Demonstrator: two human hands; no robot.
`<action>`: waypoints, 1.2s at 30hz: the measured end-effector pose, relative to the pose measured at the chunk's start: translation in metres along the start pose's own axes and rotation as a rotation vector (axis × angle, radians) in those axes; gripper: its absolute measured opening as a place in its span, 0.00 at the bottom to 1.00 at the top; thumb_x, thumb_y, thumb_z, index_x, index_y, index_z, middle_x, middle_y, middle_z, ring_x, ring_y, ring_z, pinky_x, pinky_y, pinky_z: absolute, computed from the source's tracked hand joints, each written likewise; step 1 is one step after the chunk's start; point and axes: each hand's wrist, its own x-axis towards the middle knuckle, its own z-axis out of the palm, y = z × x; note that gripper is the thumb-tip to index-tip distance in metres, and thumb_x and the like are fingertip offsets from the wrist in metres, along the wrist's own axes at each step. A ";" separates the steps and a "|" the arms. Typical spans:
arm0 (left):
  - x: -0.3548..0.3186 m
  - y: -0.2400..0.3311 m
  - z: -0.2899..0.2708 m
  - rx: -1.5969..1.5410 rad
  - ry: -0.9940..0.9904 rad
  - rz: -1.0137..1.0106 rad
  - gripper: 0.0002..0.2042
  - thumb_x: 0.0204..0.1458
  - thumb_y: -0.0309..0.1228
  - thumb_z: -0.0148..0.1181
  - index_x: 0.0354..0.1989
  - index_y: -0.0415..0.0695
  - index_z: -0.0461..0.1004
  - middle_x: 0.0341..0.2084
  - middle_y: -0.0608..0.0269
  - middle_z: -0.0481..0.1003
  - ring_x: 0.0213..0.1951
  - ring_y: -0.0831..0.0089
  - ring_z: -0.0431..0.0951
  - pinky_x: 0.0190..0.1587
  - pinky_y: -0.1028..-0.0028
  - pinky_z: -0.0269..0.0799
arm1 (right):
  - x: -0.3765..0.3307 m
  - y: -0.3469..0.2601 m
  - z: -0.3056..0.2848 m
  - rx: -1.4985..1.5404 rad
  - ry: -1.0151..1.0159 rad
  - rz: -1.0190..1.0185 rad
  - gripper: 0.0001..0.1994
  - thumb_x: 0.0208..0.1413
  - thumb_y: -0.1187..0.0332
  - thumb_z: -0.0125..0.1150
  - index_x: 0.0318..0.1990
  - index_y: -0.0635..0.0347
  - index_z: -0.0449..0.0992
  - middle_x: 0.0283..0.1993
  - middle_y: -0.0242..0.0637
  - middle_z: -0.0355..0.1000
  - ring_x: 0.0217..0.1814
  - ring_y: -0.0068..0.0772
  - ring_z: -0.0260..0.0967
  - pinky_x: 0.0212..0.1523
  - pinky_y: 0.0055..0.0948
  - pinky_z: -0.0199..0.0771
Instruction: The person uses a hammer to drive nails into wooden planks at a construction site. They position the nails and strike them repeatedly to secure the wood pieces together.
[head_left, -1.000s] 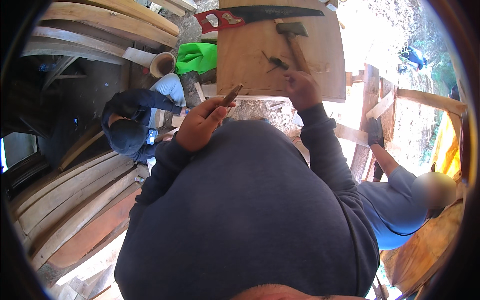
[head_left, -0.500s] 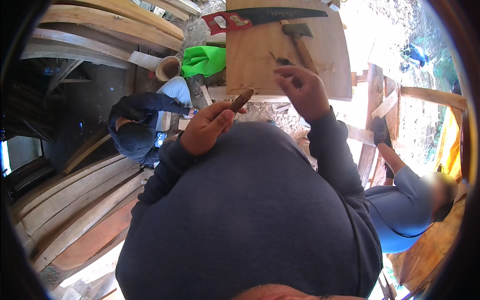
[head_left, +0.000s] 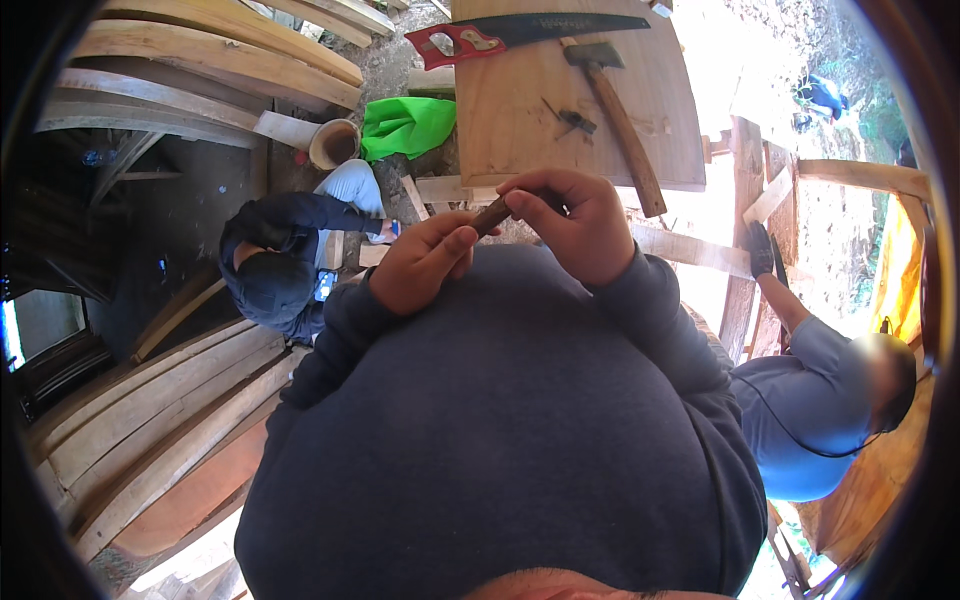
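Stacked boards [head_left: 225,55] curve along the left of the yard, with a timber post [head_left: 745,180] standing to your right and bright ground beyond it. Your left hand [head_left: 420,262] is curled closed around a small brown piece [head_left: 491,216], probably wood, held just above your belly and short of the desk [head_left: 510,120]; your right hand [head_left: 588,222] has thumb and forefinger pinched at its far end, the other fingers loosely bent. You seem to be at a handling or checking step, and the next move seems to call for a steady left grip with light right fingertips. On the desk's pale top lie a red-handled saw [head_left: 520,33], a hammer [head_left: 622,125] whose handle overhangs the near edge, and a small dark tool [head_left: 575,122] too unclear to name. Green cloth [head_left: 405,126] lies left of it, beside a bucket [head_left: 336,143]. One co-worker [head_left: 272,275] bends low at your left; another [head_left: 800,400] reaches toward the post at right.
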 end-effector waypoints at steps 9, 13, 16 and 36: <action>-0.006 -0.015 -0.010 0.027 -0.017 -0.029 0.20 0.77 0.43 0.49 0.58 0.38 0.76 0.26 0.74 0.69 0.30 0.84 0.68 0.36 0.79 0.64 | -0.006 0.017 0.000 -0.189 -0.007 -0.033 0.13 0.66 0.67 0.70 0.55 0.60 0.85 0.34 0.30 0.82 0.29 0.16 0.68 0.33 0.24 0.71; -0.005 -0.018 -0.010 0.007 0.041 -0.072 0.18 0.77 0.42 0.48 0.57 0.41 0.77 0.27 0.74 0.70 0.28 0.86 0.67 0.34 0.81 0.64 | 0.014 0.048 -0.035 -0.558 0.175 0.017 0.16 0.64 0.66 0.70 0.57 0.59 0.84 0.37 0.34 0.82 0.34 0.23 0.76 0.39 0.25 0.75; -0.003 -0.026 -0.011 -0.024 0.093 -0.093 0.17 0.77 0.41 0.48 0.58 0.42 0.77 0.28 0.74 0.72 0.27 0.87 0.66 0.32 0.82 0.63 | 0.043 0.089 -0.077 -0.878 0.295 -0.162 0.15 0.64 0.64 0.67 0.55 0.56 0.84 0.43 0.41 0.82 0.43 0.46 0.81 0.47 0.43 0.79; 0.044 -0.013 0.057 -0.128 0.297 -0.098 0.16 0.77 0.38 0.48 0.61 0.41 0.74 0.33 0.70 0.76 0.30 0.84 0.69 0.35 0.81 0.66 | 0.117 0.138 -0.138 -0.846 0.283 -0.227 0.15 0.62 0.62 0.69 0.54 0.56 0.83 0.48 0.39 0.83 0.48 0.48 0.81 0.52 0.43 0.80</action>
